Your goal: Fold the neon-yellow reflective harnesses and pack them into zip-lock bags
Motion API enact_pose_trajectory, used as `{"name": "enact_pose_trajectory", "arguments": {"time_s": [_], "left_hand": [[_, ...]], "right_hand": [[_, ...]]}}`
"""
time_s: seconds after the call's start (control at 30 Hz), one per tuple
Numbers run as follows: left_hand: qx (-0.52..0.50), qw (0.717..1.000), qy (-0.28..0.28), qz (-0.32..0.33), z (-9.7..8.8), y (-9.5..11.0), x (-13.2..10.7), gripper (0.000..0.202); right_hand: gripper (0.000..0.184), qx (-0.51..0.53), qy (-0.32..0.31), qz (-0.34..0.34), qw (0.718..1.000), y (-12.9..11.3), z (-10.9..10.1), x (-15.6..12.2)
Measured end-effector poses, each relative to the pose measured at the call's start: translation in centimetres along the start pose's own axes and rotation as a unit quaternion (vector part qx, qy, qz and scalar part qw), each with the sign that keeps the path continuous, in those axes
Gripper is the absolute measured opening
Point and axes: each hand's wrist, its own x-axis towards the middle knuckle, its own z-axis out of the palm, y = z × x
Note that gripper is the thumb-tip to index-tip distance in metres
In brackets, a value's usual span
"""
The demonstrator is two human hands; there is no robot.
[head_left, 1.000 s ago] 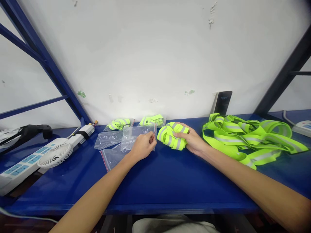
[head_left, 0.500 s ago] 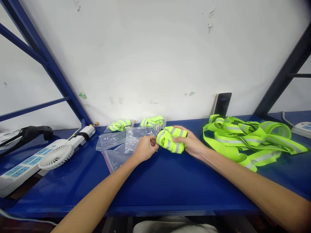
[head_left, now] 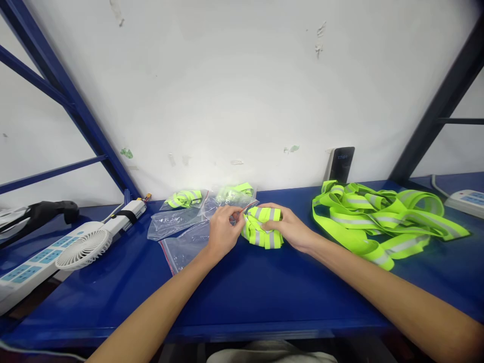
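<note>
Head | right hand: one bundle | left hand: one bag, perhaps five total

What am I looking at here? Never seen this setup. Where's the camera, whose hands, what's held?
There's no robot: these are one person's bare hands, seen from a camera worn on their head, looking forward and down. The left hand pinches a clear bag near its red-lined edge. The right hand holds a coiled yellow-green band with silvery stripes, right beside that edge; whether any of it is inside is hard to tell.

On the blue table, more clear bags lie to the left, a loose pile of similar bands to the right. At far left are a power strip and small white fan.
</note>
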Motion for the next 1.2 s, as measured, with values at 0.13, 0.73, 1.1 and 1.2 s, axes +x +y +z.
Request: {"name": "enact_pose_trajectory", "arguments": {"time_s": [0.13,0.73,1.1,1.2], "left_hand": [[-0.067,0.998,-0.010,-0.008,-0.2,0.2,0.1,0.012],[-0.179,0.981,-0.072,-0.019,-0.4,-0.1,-0.1,0.013],[-0.140,0.987,-0.076,0.006,-0.3,0.1,-0.3,0.010],[-0.113,0.990,-0.068,0.043,-0.4,0.0,-0.2,0.017]], "right_hand": [[0.051,0.044,-0.050,0.028,0.997,0.4,-0.1,0.0],[0.058,0.115,-0.077,0.014,0.990,-0.6,-1.1,0.4],[0.041,0.030,0.057,-0.056,0.996,-0.9,-2.1,1.1],[0.039,0.017,0.079,-0.066,0.995,-0.7,-2.1,1.1]]}}
